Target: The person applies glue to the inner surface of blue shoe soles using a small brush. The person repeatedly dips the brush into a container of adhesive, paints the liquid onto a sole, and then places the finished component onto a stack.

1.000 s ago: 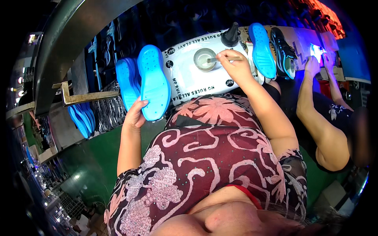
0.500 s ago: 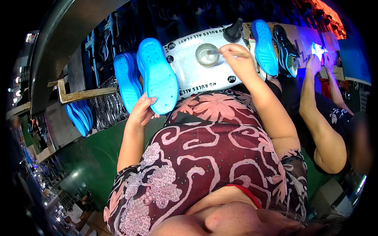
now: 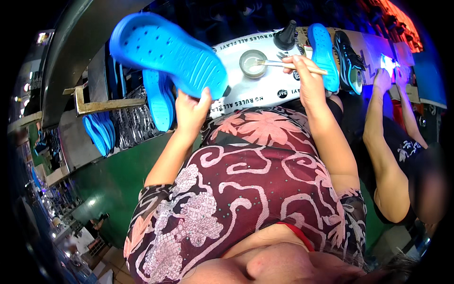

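We judge the step in hand to be loading a brush while the sole is held ready; our left hand grips a bright blue, foam-like shoe sole by its near end, the thumb pressed on the face turned toward us and the other fingers mostly hidden behind; this sole is in the air at the left, tilted, its broad, hole-dotted end up and away, partly covering a second blue foam-like sole in the view; our right hand has its thumb and fingers closed round the handle of a slim, pale brush, whose bristles reach inside the rim of a small, round, greyish cup of cloudy liquid; we cannot make out whether the tip is dipped or only just above the surface; the cup stands on a white, black-printed, plastic-looking covering, near a black, cone-shaped bottle; as we read it, the next move calls for shedding any excess at the cup's rim, then bringing bristles and held sole together, with the left thumb clear of wherever the bristles land.
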Motion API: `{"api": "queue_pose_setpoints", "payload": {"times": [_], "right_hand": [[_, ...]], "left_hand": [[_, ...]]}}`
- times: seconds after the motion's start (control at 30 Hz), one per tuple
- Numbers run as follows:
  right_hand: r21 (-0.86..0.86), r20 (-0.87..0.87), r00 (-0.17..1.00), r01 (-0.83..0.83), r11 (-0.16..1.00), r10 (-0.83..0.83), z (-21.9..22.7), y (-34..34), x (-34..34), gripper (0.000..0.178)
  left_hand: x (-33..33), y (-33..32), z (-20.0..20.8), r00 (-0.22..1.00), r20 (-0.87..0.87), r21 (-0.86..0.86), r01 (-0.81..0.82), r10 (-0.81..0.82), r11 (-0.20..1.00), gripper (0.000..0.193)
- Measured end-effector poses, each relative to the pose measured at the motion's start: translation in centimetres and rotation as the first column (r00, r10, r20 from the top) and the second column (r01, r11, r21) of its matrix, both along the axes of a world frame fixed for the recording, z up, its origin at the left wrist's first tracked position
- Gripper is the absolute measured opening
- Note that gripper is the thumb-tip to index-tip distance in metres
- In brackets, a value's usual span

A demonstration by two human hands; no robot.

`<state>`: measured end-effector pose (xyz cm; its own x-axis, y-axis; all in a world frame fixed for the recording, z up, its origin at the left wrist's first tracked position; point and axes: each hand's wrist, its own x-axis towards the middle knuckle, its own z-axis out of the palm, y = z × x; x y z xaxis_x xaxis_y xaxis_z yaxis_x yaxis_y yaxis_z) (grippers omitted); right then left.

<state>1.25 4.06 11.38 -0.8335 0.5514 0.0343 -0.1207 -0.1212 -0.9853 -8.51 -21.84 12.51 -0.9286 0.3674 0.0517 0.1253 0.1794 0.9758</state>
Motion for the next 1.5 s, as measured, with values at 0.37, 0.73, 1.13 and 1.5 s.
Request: {"api": "queue_pose_setpoints", "payload": {"times": [0.37, 0.73, 1.13, 1.5], "right_hand": [[0.694, -0.202, 0.968, 0.038, 0.719, 0.145, 6.0, -2.8, 1.7, 0.016], [0.779, -0.188, 0.971, 0.057, 0.625, 0.146, 5.8, -2.5, 1.4, 0.013], [0.826, -0.169, 0.974, 0.055, 0.561, 0.153, 5.8, -2.2, 1.0, 0.007], [0.844, -0.154, 0.978, 0.055, 0.533, 0.143, 5.3, -3.0, 1.9, 0.011]], "left_hand": [[-0.3, 4.2, 1.2, 0.937, -0.321, 0.017, 0.153, -0.139, 0.988, 0.03], [-0.2, 4.8, 2.4, 0.785, -0.59, -0.039, 0.206, -0.189, 0.978, 0.018], [0.1, 4.2, 2.2, 0.79, -0.581, -0.081, 0.18, -0.194, 0.98, 0.014], [0.0, 3.7, 1.2, 0.638, -0.732, -0.165, 0.177, -0.24, 0.97, 0.023]]}}
